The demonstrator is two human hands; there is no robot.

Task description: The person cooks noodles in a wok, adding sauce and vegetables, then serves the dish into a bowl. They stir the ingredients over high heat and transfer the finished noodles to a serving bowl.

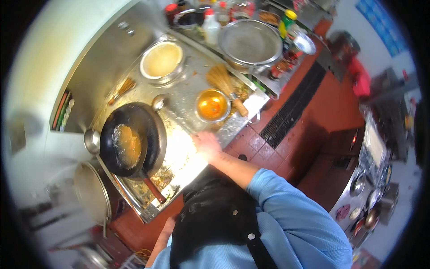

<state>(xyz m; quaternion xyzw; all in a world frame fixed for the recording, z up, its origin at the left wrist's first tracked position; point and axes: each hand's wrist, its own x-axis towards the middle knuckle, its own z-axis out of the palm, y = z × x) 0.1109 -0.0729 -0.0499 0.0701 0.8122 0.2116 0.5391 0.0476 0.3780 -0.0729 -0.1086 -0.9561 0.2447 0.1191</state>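
Observation:
My right hand [206, 145] reaches over the stove's front edge, its fingers closed around the handle end of a steel ladle [160, 102]. The ladle's bowl rests beside a black wok [109, 144] with a wooden handle. Yellow-brown liquid or food lies in the wok, which sits on or in a second dark pan. A steel bowl of orange liquid [212, 105] stands above my right hand. Of my left arm only the forearm shows, low in the picture; the hand is hidden by the black apron.
On the steel stove top [191, 80] stand a pot of pale liquid [162, 60], a bamboo brush [220, 79] and a small whisk [124, 90]. A second ladle [91, 141] lies left of the wok. Behind are a large strainer [250, 42] and bottles. A floor grate [292, 104] lies right.

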